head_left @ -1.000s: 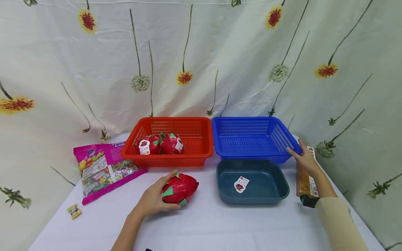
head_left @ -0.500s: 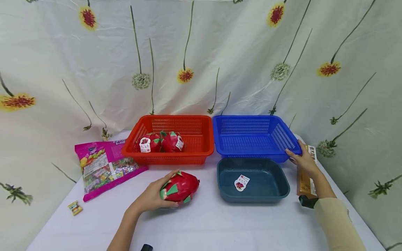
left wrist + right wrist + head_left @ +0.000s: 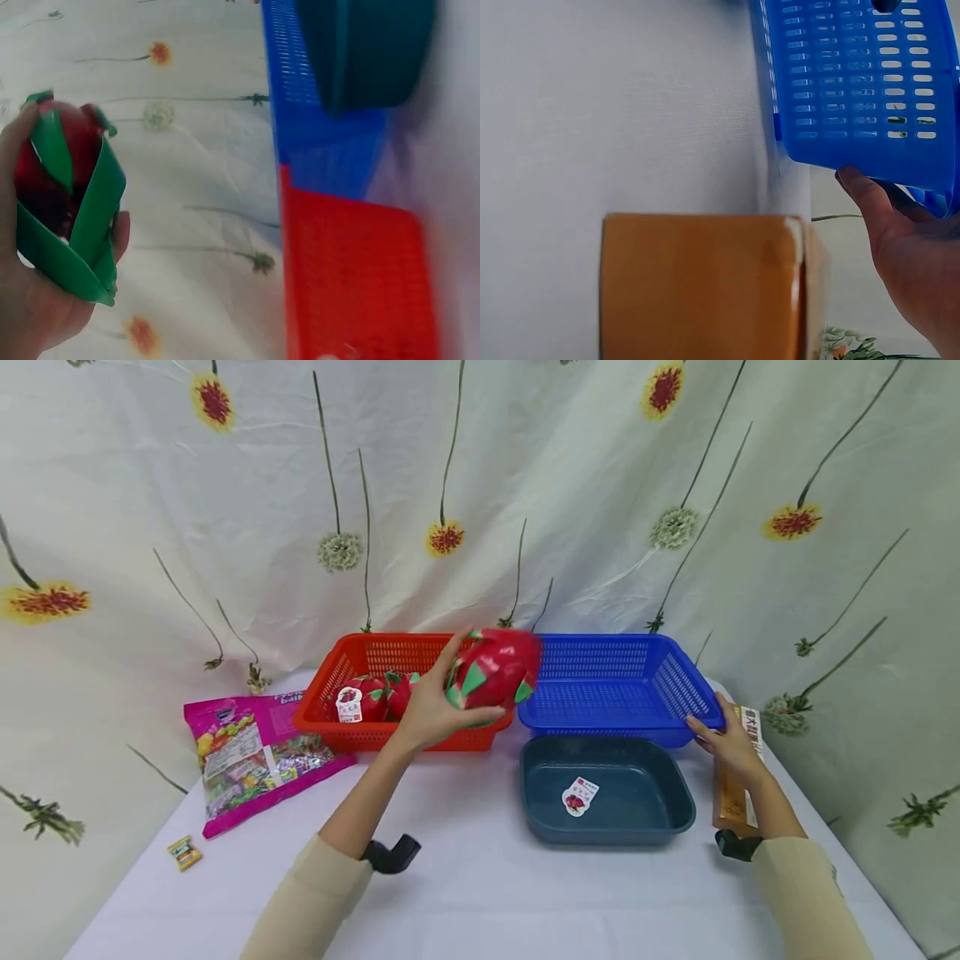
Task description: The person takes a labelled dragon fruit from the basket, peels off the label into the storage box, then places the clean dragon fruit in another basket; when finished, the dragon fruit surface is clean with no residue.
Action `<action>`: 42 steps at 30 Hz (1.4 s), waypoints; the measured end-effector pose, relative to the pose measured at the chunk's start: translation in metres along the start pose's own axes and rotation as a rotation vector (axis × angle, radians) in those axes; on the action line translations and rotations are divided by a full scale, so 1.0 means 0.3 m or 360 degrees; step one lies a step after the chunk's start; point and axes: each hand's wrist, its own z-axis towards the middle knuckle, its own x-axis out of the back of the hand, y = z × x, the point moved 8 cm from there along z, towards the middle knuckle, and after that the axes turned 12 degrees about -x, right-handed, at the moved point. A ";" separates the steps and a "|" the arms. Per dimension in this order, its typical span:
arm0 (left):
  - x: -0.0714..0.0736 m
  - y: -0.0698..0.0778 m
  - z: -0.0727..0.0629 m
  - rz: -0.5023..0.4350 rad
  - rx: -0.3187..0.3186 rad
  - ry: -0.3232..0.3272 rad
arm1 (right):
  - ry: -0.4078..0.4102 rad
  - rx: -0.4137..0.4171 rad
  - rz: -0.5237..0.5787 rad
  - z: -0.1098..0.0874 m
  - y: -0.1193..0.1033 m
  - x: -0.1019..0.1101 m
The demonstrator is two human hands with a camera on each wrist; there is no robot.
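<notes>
Your left hand (image 3: 431, 708): one fruit (image 3: 501, 664), gripped, frame centre, could drop if its glossy skin slips; your right hand (image 3: 733, 747): blue basket (image 3: 600, 697), gripped, right of centre.

The glossy red dragon fruit (image 3: 501, 667), with pointed green scales, was clasped aloft in the left grip (image 3: 437, 708). The slotted blue basket (image 3: 600, 695) stood upright on the worktop (image 3: 540, 902), its near right corner touched by the right grip (image 3: 732, 745).
</notes>
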 end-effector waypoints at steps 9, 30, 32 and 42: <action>-0.196 -0.065 0.349 0.0083 -0.0088 0.0120 | 0.0014 -0.0026 -0.0048 -0.017 -0.002 0.001; -0.590 -0.413 0.260 0.0056 0.0733 -0.0030 | 0.0029 -0.0043 -0.0024 0.000 0.024 -0.005; -0.605 -0.422 0.253 0.0037 0.0744 -0.0049 | 0.0029 -0.0048 -0.0020 0.001 0.030 -0.007; -0.680 -0.459 0.261 0.0060 0.0848 -0.0357 | 0.0061 -0.0027 -0.0006 0.006 0.020 0.003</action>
